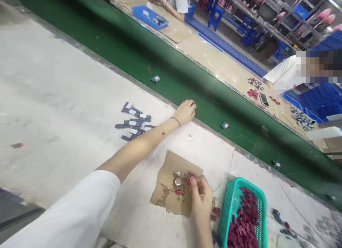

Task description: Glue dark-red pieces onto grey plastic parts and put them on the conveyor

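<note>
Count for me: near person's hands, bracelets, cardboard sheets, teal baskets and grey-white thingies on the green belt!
Left hand and right hand: 2
Bracelet: 1
Cardboard sheet: 1
Teal basket: 1
Grey-white thingies plainly showing: 3
Total: 8

Plain dark green belt (pixel 171 77) at twelve o'clock, brown cardboard (pixel 171 163) at six, teal basket (pixel 226 207) and maroon pieces (pixel 244 217) at five.

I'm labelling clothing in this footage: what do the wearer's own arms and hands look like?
The left arm has a loose, plain white sleeve ending near the elbow, and a thin, reddish-brown bracelet at the wrist. The left hand and right hand are ungloved. No right sleeve shows in view.
</note>
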`<action>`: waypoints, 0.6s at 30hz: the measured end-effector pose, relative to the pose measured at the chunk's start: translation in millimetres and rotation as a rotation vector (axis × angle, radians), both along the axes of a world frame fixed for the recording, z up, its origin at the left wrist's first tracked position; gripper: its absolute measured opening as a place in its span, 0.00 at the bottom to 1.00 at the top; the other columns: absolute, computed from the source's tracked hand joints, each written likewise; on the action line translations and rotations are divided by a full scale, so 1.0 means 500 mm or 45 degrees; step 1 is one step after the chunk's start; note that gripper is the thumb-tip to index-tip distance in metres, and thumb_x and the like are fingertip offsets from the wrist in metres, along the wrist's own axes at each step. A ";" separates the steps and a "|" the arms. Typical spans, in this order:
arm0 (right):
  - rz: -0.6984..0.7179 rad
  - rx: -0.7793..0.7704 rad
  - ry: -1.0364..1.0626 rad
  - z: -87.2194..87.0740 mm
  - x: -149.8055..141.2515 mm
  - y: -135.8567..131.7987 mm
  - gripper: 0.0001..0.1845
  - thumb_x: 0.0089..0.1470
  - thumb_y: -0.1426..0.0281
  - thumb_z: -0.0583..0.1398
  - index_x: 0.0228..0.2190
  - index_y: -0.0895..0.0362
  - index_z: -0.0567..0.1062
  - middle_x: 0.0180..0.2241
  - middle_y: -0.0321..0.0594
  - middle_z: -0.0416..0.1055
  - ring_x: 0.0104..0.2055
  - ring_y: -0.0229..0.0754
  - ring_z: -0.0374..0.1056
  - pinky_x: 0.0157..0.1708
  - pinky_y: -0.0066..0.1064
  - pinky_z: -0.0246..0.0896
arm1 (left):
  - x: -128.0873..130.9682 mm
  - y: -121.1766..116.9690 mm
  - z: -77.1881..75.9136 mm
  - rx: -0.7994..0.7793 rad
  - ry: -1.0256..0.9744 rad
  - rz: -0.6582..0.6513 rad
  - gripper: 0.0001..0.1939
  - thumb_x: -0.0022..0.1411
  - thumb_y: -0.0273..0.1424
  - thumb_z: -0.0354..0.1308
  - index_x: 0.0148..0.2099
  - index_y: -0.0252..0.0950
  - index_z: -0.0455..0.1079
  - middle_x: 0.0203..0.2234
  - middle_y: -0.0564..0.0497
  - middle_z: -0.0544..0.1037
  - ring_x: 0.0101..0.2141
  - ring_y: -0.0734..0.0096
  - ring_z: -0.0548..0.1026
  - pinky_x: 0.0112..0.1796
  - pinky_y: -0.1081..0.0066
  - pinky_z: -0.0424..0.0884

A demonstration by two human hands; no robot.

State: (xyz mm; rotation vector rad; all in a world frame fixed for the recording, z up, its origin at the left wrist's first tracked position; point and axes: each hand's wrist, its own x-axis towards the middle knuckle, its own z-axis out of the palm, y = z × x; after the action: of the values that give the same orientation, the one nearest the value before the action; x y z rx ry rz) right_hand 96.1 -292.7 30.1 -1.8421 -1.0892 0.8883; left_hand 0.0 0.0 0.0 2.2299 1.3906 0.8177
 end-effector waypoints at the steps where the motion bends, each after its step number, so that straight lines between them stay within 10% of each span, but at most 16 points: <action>1: -0.022 0.010 0.014 -0.001 0.002 0.001 0.23 0.56 0.51 0.58 0.21 0.55 0.67 0.18 0.31 0.62 0.23 0.37 0.58 0.25 0.28 0.53 | -0.020 0.017 0.010 0.016 0.003 0.059 0.13 0.61 0.20 0.53 0.46 0.32 0.73 0.53 0.39 0.72 0.57 0.53 0.65 0.57 0.56 0.61; 5: -0.087 0.044 0.053 -0.004 0.008 0.003 0.24 0.54 0.49 0.59 0.20 0.55 0.66 0.17 0.30 0.61 0.21 0.37 0.56 0.23 0.27 0.51 | -0.111 0.075 0.042 0.027 -0.007 0.323 0.19 0.61 0.19 0.53 0.54 0.29 0.68 0.62 0.36 0.61 0.63 0.48 0.55 0.61 0.49 0.53; 9: -0.104 0.069 0.076 -0.006 0.012 0.003 0.24 0.54 0.49 0.59 0.20 0.55 0.67 0.18 0.31 0.61 0.21 0.36 0.56 0.22 0.27 0.51 | -0.200 0.113 0.054 -0.063 -0.060 0.500 0.20 0.66 0.33 0.58 0.58 0.35 0.65 0.58 0.41 0.66 0.55 0.51 0.67 0.53 0.46 0.66; 18: -0.192 0.093 0.258 -0.007 0.016 0.004 0.25 0.51 0.47 0.61 0.20 0.55 0.68 0.17 0.32 0.62 0.19 0.35 0.57 0.20 0.26 0.54 | -0.197 0.085 0.084 -0.489 -0.537 0.215 0.16 0.68 0.35 0.55 0.54 0.32 0.68 0.47 0.44 0.75 0.42 0.61 0.76 0.43 0.57 0.75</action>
State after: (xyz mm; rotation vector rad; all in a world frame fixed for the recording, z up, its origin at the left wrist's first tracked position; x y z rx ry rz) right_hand 104.1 -290.6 26.5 -1.7084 -0.8352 0.9116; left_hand -98.4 42.6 42.2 1.5623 1.3951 0.9197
